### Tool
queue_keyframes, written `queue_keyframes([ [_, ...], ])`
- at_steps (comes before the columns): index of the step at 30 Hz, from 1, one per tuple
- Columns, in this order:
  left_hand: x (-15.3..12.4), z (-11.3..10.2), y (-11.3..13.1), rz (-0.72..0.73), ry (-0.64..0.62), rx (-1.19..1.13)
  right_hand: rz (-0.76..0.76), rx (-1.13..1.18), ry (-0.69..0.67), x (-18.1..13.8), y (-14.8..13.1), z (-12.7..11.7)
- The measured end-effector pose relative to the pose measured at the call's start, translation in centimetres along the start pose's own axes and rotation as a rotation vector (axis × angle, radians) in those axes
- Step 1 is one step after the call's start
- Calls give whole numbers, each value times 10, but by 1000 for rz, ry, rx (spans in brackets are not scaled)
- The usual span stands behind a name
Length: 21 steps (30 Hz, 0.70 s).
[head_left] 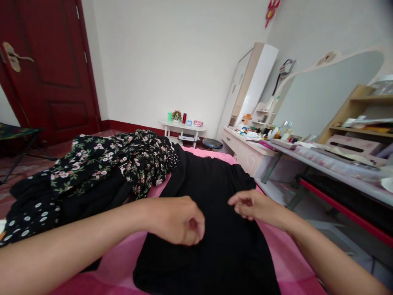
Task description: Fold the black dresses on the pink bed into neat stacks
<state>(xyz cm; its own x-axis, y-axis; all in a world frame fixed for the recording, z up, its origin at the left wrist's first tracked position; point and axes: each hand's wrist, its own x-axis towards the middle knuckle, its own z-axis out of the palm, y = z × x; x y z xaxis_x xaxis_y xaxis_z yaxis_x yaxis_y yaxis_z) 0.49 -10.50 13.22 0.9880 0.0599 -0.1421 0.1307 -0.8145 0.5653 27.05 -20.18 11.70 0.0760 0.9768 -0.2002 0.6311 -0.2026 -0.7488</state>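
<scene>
A black garment [211,229] lies spread on a pink bed sheet [123,262] in front of me. My left hand [179,219] hovers over its middle with the fingers curled into a loose fist, and nothing shows inside them. My right hand [250,205] is just to the right, over the same garment, with fingers bent and pinched toward each other; whether they grip the cloth is unclear. The two hands are a short gap apart.
A pile of black floral and dotted clothes [101,164] lies on the bed's left. A cluttered dressing table with mirror [254,151] and a desk [337,172] stand at right. A small white table [181,129] is by the far wall, a red door [52,69] at left.
</scene>
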Motion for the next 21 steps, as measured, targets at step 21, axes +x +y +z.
queue_keyframes([
  [21,127,46,-127,-396,513,309,429,-574,758,240,76,18],
])
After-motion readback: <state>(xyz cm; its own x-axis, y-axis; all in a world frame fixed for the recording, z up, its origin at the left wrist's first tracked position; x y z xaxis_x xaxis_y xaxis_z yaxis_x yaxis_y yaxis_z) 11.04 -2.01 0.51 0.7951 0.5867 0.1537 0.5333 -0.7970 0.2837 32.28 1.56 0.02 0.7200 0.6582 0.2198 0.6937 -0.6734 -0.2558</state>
